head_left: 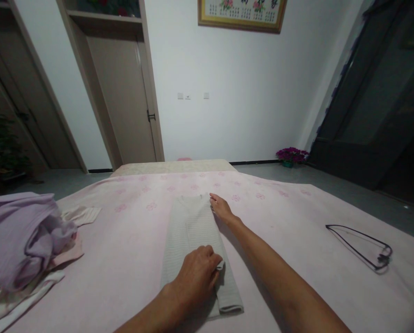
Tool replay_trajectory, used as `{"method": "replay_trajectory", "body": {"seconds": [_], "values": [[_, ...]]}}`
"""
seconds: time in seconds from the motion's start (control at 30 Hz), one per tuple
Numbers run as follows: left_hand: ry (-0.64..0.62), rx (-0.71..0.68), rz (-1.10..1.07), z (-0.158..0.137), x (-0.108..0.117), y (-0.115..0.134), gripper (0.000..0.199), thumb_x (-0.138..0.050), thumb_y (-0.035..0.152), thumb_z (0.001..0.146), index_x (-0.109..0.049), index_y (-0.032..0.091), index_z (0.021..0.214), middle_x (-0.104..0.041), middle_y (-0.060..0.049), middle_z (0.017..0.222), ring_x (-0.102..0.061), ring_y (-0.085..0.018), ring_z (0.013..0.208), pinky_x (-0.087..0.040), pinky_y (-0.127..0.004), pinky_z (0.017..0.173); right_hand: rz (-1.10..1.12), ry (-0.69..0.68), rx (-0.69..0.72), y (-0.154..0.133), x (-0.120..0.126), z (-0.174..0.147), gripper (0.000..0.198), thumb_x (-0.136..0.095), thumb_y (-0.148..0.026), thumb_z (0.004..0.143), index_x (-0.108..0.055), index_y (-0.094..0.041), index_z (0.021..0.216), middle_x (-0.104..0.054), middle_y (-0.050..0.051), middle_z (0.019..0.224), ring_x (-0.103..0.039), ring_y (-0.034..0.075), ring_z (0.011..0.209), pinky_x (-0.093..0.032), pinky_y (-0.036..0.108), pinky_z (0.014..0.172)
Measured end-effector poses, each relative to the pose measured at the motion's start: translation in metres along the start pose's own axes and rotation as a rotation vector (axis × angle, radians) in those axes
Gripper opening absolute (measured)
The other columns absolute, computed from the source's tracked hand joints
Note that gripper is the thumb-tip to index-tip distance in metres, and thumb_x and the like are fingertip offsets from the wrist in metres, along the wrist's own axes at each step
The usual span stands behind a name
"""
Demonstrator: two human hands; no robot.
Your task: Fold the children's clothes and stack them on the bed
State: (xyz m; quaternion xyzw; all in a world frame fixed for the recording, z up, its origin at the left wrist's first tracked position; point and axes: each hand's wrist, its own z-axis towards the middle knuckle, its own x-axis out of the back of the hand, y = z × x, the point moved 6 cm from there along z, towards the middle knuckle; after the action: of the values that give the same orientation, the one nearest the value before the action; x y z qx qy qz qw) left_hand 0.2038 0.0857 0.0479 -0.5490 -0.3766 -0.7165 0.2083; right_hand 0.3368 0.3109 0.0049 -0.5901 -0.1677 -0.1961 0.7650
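Garment (196, 222), pale, finely striped, folded: midway between left and right edges of the pink cloth (124, 259). Left hand (202, 270): over its near half, pinching a fold. Right hand (222, 208): at its far right corner, grip indiscernible. Wall frame (240, 27): Chinese characters, cropped, mostly illegible.

Open pink cloth (124, 249) between clothes pile (23, 240) and garment (193, 222), black loop (383, 258) farther right
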Motion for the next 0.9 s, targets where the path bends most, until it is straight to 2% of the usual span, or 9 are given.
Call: {"method": "replay_trajectory", "body": {"seconds": [0.1, 0.3, 0.4, 0.5, 0.6, 0.73, 0.9], "values": [[-0.051, -0.030, 0.023, -0.003, -0.001, 0.010, 0.016, -0.055, 0.013, 0.086, -0.065, 0.021, 0.096, -0.064, -0.005, 0.101, -0.058, -0.021, 0.094, -0.046, -0.031, 0.079, -0.182, -0.014, -0.025, 0.003, -0.006, 0.010, 0.042, -0.049, -0.025, 0.093, -0.061, -0.023, 0.133, -0.060, 0.008, 0.139, -0.052, 0.021, 0.130, -0.034, 0.034, 0.112], [-0.148, -0.079, 0.087, -0.011, -0.018, 0.011, 0.014, -0.059, 0.014, 0.084, -0.061, 0.020, 0.096, -0.063, -0.006, 0.103, -0.058, -0.022, 0.093, -0.046, -0.032, 0.074, -0.404, -0.087, -0.020, 0.011, -0.018, 0.011, 0.043, -0.056, -0.021, 0.089, -0.064, -0.026, 0.131, -0.062, 0.007, 0.136, -0.054, 0.024, 0.127, -0.037, 0.033, 0.109], [-0.109, -0.118, 0.105, -0.012, -0.026, 0.008, 0.018, -0.063, 0.015, 0.083, -0.059, 0.021, 0.099, -0.063, -0.005, 0.103, -0.058, -0.022, 0.091, -0.044, -0.032, 0.072, -0.457, -0.063, -0.028, 0.013, -0.019, 0.014, 0.050, -0.054, -0.021, 0.092, -0.055, -0.026, 0.141, -0.060, 0.008, 0.139, -0.054, 0.023, 0.127, -0.038, 0.032, 0.107], [-0.079, -0.174, 0.152, -0.012, -0.033, 0.008, 0.017, -0.068, 0.019, 0.083, -0.059, 0.021, 0.097, -0.064, -0.004, 0.099, -0.057, -0.021, 0.087, -0.041, -0.031, 0.067, -0.485, -0.003, -0.074, 0.014, -0.016, 0.021, 0.051, -0.046, -0.021, 0.096, -0.048, -0.023, 0.146, -0.063, 0.011, 0.134, -0.060, 0.023, 0.119, -0.043, 0.032, 0.100], [-0.052, -0.217, 0.217, -0.012, -0.037, 0.008, 0.012, -0.069, 0.024, 0.086, -0.060, 0.020, 0.093, -0.065, -0.004, 0.092, -0.057, -0.020, 0.080, -0.037, -0.030, 0.062, -0.483, 0.033, -0.092, 0.011, -0.015, 0.032, 0.043, -0.046, -0.019, 0.095, -0.059, -0.025, 0.136, -0.068, 0.008, 0.127, -0.063, 0.021, 0.114, -0.046, 0.029, 0.095], [0.069, -0.270, 0.242, -0.013, -0.038, 0.007, 0.009, -0.068, 0.024, 0.089, -0.061, 0.021, 0.092, -0.065, -0.003, 0.086, -0.055, -0.018, 0.074, -0.033, -0.030, 0.058, -0.458, 0.038, -0.095, 0.010, -0.018, 0.048, 0.038, -0.046, -0.017, 0.093, -0.066, -0.023, 0.125, -0.073, 0.003, 0.116, -0.067, 0.014, 0.103, -0.048, 0.021, 0.087], [0.148, -0.304, 0.252, -0.014, -0.049, 0.006, 0.016, -0.072, 0.027, 0.086, -0.058, 0.020, 0.083, -0.062, -0.001, 0.080, -0.053, -0.017, 0.069, -0.028, -0.030, 0.054, -0.488, 0.043, -0.110, 0.020, -0.020, 0.048, 0.029, -0.055, -0.017, 0.089, -0.071, -0.022, 0.112, -0.074, 0.004, 0.107, -0.067, 0.015, 0.096, -0.048, 0.022, 0.082]]}}
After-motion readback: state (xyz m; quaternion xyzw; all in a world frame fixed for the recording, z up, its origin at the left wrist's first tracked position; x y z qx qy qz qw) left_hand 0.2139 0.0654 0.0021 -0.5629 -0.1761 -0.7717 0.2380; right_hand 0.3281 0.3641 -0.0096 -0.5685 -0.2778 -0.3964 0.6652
